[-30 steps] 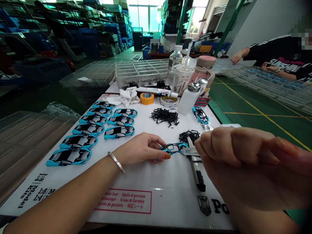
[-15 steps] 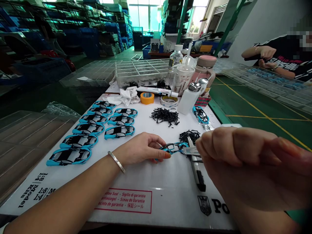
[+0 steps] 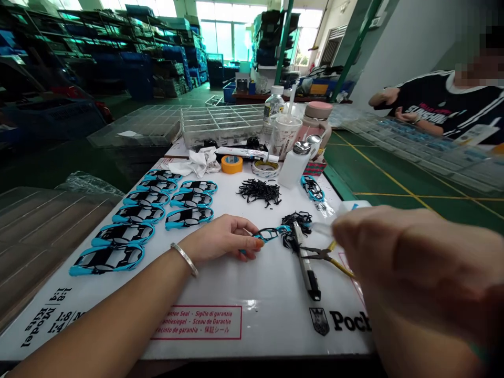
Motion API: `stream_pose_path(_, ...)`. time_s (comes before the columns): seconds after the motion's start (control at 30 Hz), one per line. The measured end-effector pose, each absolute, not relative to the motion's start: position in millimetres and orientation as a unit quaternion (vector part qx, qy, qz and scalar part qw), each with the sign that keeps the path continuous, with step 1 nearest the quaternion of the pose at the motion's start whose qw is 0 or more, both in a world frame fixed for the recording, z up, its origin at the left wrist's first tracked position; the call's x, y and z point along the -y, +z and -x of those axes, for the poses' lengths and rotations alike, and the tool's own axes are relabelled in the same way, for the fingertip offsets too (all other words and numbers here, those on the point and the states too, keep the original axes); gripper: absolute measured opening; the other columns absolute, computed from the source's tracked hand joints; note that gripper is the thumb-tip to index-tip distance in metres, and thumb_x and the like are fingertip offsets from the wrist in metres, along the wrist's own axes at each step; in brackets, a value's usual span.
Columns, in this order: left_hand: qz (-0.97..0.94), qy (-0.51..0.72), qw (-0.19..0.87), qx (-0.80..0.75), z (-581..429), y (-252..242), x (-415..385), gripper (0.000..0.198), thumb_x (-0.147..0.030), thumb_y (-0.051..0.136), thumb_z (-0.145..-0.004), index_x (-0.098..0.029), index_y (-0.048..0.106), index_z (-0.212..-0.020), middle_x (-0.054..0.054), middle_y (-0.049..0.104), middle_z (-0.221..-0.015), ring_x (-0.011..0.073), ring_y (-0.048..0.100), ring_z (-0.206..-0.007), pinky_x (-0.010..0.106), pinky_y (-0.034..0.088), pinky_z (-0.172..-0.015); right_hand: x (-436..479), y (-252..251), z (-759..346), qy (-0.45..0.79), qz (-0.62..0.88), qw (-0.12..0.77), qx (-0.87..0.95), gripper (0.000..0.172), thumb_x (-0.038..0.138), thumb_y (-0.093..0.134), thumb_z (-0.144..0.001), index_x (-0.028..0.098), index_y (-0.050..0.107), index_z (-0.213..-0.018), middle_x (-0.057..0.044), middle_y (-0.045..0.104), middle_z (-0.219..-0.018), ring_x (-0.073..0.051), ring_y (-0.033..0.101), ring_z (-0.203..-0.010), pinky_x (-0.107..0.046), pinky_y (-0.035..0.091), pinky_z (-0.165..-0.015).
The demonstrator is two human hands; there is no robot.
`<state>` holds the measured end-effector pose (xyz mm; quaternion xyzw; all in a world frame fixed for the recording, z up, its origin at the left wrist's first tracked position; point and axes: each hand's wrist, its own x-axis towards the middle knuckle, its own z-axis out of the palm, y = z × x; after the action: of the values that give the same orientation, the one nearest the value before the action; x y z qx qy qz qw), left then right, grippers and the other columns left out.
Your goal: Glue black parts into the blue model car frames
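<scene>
My left hand (image 3: 232, 239) rests low over the white board, fingers closed round a small light-blue and black frame-like part (image 3: 268, 234). Large and blurred at the right is my right hand (image 3: 417, 257), its fingers curled around a translucent-tipped tool (image 3: 321, 228); most of that tool is hidden in the hand. The tip points left, apart from the blue part. Between the hands lie a utility knife (image 3: 305, 268), yellow-handled pliers (image 3: 321, 254) and a pile of short black strips (image 3: 299, 218).
Rows of blue and black parts (image 3: 129, 214) lie at left, one more (image 3: 312, 188) at right. Behind are a second black strip pile (image 3: 260, 192), orange tape (image 3: 232, 164), a white bottle (image 3: 293, 165), a cup (image 3: 284, 136) and a divided clear box (image 3: 222, 123). A co-worker (image 3: 437, 105) sits at right.
My right hand has drawn back to the right with the clear-tipped tool, off the blue part, uncovering the pliers. My left hand keeps its hold. The view has shifted slightly.
</scene>
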<state>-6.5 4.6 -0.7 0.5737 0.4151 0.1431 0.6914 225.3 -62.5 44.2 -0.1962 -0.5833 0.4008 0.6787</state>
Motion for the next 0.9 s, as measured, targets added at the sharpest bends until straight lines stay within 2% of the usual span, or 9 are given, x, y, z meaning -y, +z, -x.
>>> stream_pose_path(0.1,-0.574,0.156,0.681,-0.427,10.1,1.0,-6.0,0.043,-0.044,0.074,-0.074,-0.014,0.064,-0.104,0.011,0.071,-0.099,0.0206,0.069,-0.084,0.029,0.054,-0.07,40.8,58.6,-255.3,0.191,0.188,0.806,0.528,0.056,0.056,0.04,-0.083,0.019,0.016,-0.049,0.006,0.024,-0.046,-0.004,0.024,-0.038,-0.024,0.019,-0.042)
stream_pose_path(0.17,-0.575,0.167,0.673,-0.434,13.7,1.7,-7.3,0.044,-0.046,0.073,-0.075,-0.017,0.064,-0.107,0.01,0.07,-0.104,0.0202,0.069,-0.085,0.029,0.054,-0.072,26.7,66.9,-276.3,0.126,0.217,0.845,0.472,0.052,0.05,0.046,-0.084,0.019,0.021,-0.052,0.007,0.023,-0.046,-0.004,0.019,-0.037,-0.022,0.015,-0.039)
stream_pose_path(0.23,-0.574,0.179,0.668,-0.438,18.5,2.4,-8.7,0.047,-0.047,0.073,-0.075,-0.019,0.062,-0.112,0.009,0.07,-0.109,0.0201,0.069,-0.086,0.029,0.055,-0.073,16.5,70.6,-293.5,0.072,0.261,0.865,0.422,0.044,0.035,0.055,-0.08,0.019,0.025,-0.051,0.007,0.022,-0.045,-0.005,0.018,-0.037,-0.023,0.013,-0.037)
stream_pose_path(0.33,-0.567,0.205,0.67,-0.433,26.8,4.6,-10.1,0.05,-0.045,0.074,-0.075,-0.019,0.061,-0.115,0.01,0.069,-0.112,0.0214,0.069,-0.089,0.031,0.055,-0.076,10.2,67.6,-307.1,0.018,0.315,0.865,0.39,0.038,0.019,0.053,-0.077,0.02,0.03,-0.048,0.006,0.021,-0.043,-0.006,0.017,-0.036,-0.024,0.012,-0.037)
stream_pose_path(0.47,-0.574,0.248,0.647,-0.437,34.4,7.4,-11.4,0.056,-0.041,0.079,-0.069,-0.018,0.061,-0.117,0.011,0.067,-0.117,0.0257,0.069,-0.096,0.037,0.056,-0.082,14.0,60.7,-306.3,0.067,0.335,0.858,0.383,0.028,0.012,0.056,-0.077,0.019,0.044,-0.053,0.005,0.027,-0.045,-0.007,0.021,-0.039,-0.025,0.016,-0.04)
stream_pose_path(0.57,-0.63,0.293,0.564,-0.446,33.5,4.9,-13.7,0.061,-0.032,0.085,-0.06,-0.019,0.063,-0.115,0.009,0.066,-0.119,0.0271,0.065,-0.107,0.04,0.053,-0.092,21.3,65.2,-300.6,0.123,0.321,0.855,0.388,0.026,0.011,0.058,-0.078,0.018,0.047,-0.055,0.004,0.028,-0.047,-0.007,0.024,-0.042,-0.026,0.018,-0.042)
stream_pose_path(0.73,-0.758,0.378,0.325,-0.421,22.7,-0.8,-9.9,0.046,-0.014,0.077,-0.065,-0.021,0.064,-0.109,0.004,0.069,-0.108,0.0221,0.067,-0.095,0.041,0.055,-0.09,35.2,92.0,-275.6,0.278,0.225,0.834,0.42,0.041,0.03,0.045,-0.09,0.018,0.033,-0.053,0.002,0.023,-0.054,-0.007,0.025,-0.046,-0.025,0.025,-0.047)
stream_pose_path(0.83,-0.838,0.389,0.157,-0.348,15.6,-0.6,-0.8,0.042,-0.004,0.069,-0.068,-0.02,0.062,-0.107,0.004,0.067,-0.107,0.0223,0.064,-0.099,0.039,0.056,-0.086,39.9,105.0,-249.4,0.363,0.158,0.796,0.457,0.05,0.048,0.055,-0.085,0.018,0.029,-0.054,0.004,0.021,-0.055,-0.006,0.025,-0.048,-0.024,0.027,-0.046)
stream_pose_path(0.9,-0.871,0.381,0.079,-0.3,11.4,0.0,5.6,0.041,0.002,0.062,-0.07,-0.017,0.06,-0.106,0.006,0.066,-0.108,0.0231,0.061,-0.104,0.039,0.055,-0.087,41.2,108.2,-231.4,0.391,0.126,0.779,0.474,0.055,0.052,0.06,-0.08,0.018,0.026,-0.053,0.004,0.021,-0.052,-0.006,0.024,-0.045,-0.024,0.024,-0.043)
